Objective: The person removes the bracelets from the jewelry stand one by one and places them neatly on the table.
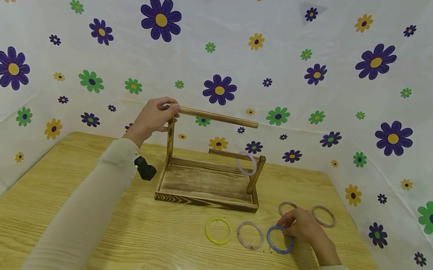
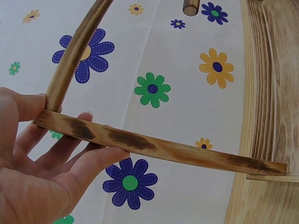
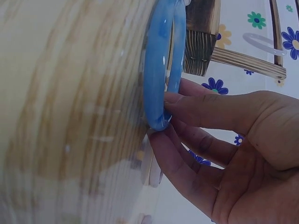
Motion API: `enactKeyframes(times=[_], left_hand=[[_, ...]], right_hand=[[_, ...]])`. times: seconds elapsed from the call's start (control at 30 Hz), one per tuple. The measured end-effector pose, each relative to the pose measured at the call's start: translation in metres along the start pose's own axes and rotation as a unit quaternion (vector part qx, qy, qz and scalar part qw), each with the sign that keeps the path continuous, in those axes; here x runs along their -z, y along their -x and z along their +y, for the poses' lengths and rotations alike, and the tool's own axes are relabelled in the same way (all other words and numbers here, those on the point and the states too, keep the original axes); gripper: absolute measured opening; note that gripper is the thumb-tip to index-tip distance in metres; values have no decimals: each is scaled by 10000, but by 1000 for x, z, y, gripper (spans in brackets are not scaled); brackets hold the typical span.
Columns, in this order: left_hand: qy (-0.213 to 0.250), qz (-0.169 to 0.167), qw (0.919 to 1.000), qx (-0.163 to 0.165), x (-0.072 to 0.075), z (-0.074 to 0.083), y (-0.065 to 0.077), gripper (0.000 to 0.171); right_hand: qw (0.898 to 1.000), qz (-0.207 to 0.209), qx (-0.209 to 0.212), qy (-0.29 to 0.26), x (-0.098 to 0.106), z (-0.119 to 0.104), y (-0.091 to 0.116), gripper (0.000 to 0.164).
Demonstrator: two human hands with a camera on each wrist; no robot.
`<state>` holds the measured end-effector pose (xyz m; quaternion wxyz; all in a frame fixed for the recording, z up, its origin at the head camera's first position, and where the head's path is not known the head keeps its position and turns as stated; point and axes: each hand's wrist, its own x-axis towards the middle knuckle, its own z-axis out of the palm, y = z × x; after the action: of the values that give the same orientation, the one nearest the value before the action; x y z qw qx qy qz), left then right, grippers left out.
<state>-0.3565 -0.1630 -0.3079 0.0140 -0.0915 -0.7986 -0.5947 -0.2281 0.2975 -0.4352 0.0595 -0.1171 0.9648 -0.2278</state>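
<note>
At the upper left corner of a wooden bangle stand, my left hand grips the post where the long top rod joins it. In the left wrist view, the thumb lies along the post and the other fingers go behind it. My right hand pinches the far right edge of a blue bangle at the tabletop. The right wrist view shows the thumb inside the blue ring and fingers at its outer side. A pale lilac bangle hangs on the stand's lower rod.
Left of the blue bangle lie a yellow bangle and a pinkish bangle. Beyond the right hand are two brownish bangles, one to the right and one partly hidden. A flowered cloth surrounds the wooden table.
</note>
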Motion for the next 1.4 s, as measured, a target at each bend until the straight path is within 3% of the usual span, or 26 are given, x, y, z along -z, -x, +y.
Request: enactKeyframes(times=[0.47,0.77,0.97,1.07,1.2,1.4], left_hand=[[-37,17,10000,-43,0,-1,-1,40],[-34,-5,10000,-50,0,0,-1,40],[-59,-15,10000,-70,1,0,-1,40],[-66,-11,10000,-58,1,0,-1,41],[-45,0,10000,-52,1,-1,-1,40],[-41,0,10000,-54,0,-1,-1,41]], right_hand=[[9998,-11,71,202,-2,4,-3,13],[9988,-71,181,447,5,-5,-5,11],[9978,13,659,-4,21,-18,-16,12],[9975,37,650,-267,27,-26,-24,16],[9974,289,495,-437,33,-40,-37,18],[9910,1108,500,-562,35,-62,-51,22]])
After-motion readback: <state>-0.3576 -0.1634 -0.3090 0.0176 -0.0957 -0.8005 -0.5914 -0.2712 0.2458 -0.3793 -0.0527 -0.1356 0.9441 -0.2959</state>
